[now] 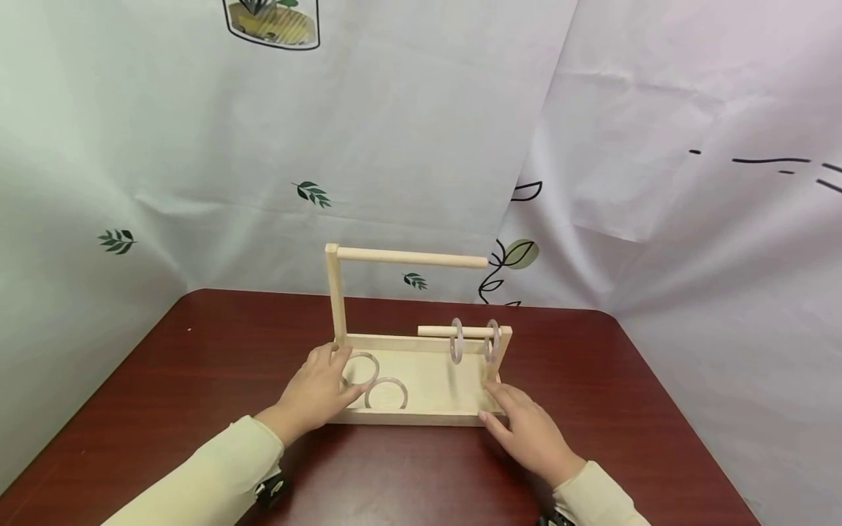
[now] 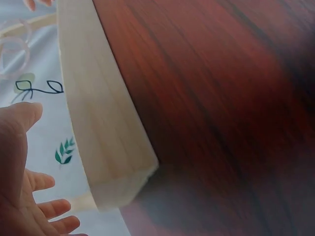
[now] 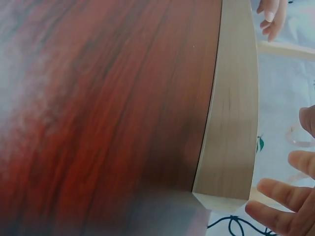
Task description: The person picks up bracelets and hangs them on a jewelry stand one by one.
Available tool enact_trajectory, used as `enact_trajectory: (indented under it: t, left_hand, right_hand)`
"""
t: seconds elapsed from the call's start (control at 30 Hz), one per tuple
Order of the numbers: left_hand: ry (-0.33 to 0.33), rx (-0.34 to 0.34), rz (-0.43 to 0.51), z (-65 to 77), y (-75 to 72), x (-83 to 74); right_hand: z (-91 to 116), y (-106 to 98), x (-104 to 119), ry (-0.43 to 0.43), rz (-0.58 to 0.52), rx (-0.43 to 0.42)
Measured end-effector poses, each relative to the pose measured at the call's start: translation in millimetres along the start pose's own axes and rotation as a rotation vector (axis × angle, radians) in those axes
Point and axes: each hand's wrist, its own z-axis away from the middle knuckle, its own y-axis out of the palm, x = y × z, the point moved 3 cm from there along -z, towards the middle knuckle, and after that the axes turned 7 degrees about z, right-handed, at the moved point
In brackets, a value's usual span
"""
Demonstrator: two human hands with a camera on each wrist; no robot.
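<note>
A shallow wooden tray (image 1: 426, 374) with two upright posts stands between my hands. My left hand (image 1: 318, 389) is at its left end, fingers over the side and thumb reaching towards a ring. In the left wrist view those fingers are spread. My right hand (image 1: 531, 435) is at the right end, fingertips at the corner and fingers extended. A pale ring (image 1: 377, 363) lies in the tray by my left fingers, and a second ring (image 1: 405, 399) lies beside it. Two more, a ring (image 1: 453, 356) and an outer ring (image 1: 496, 340), hang on the short lower bar (image 1: 434, 331).
A tall post (image 1: 336, 299) at the tray's left carries a longer upper bar (image 1: 411, 257), with a free right end. The reddish-brown table (image 1: 401, 467) extends around the tray. Behind it hangs a white cloth (image 1: 408, 146) with leaf prints.
</note>
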Motion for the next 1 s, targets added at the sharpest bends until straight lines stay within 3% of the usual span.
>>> enact_trajectory:
  t: [0.53, 1.0]
  left_hand:
    - [-0.043, 0.055, -0.036, 5.5, -10.0, 26.9]
    - [-0.073, 0.171, -0.034, 8.8, -7.8, 33.6]
  right_hand:
    - [-9, 1, 20, -0.065, -0.026, 0.069]
    - [-20, 5, 39, -0.160, -0.030, 0.053]
